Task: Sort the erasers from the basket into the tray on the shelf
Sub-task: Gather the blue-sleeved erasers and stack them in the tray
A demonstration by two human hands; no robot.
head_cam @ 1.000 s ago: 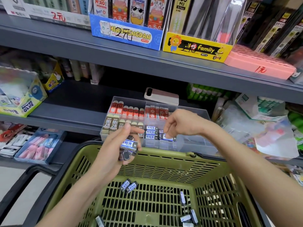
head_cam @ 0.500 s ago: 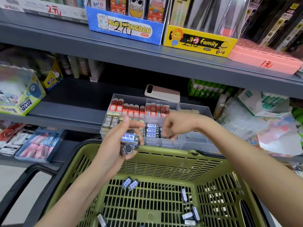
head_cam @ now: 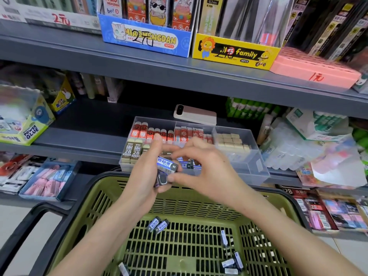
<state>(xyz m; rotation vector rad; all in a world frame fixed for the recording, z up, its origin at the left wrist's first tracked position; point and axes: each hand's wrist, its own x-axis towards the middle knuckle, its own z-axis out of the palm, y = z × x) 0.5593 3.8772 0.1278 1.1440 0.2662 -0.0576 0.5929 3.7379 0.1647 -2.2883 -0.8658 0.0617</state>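
Note:
My left hand (head_cam: 144, 176) holds a small stack of blue-and-black erasers (head_cam: 166, 166) above the far rim of the olive green basket (head_cam: 199, 206). My right hand (head_cam: 205, 166) has come in from the right, and its thumb and fingers pinch the top eraser of that stack. Several more blue-and-black erasers (head_cam: 158, 225) lie on the basket floor. Behind the hands, on the middle shelf, stands the clear divided tray (head_cam: 249, 166), which holds red, brown 2B, cream and blue erasers in separate compartments.
A phone (head_cam: 195, 114) lies on the shelf behind the tray. Display boxes line the upper shelf (head_cam: 139, 66). A glue box (head_cam: 25, 124) stands at the left, plastic packets (head_cam: 298, 148) at the right. The basket's black handle (head_cam: 33, 226) sticks out at lower left.
My right hand has drawn back from the tray's front compartment and moved left to the stack in my left hand, where it now pinches the top eraser. My left hand rose slightly.

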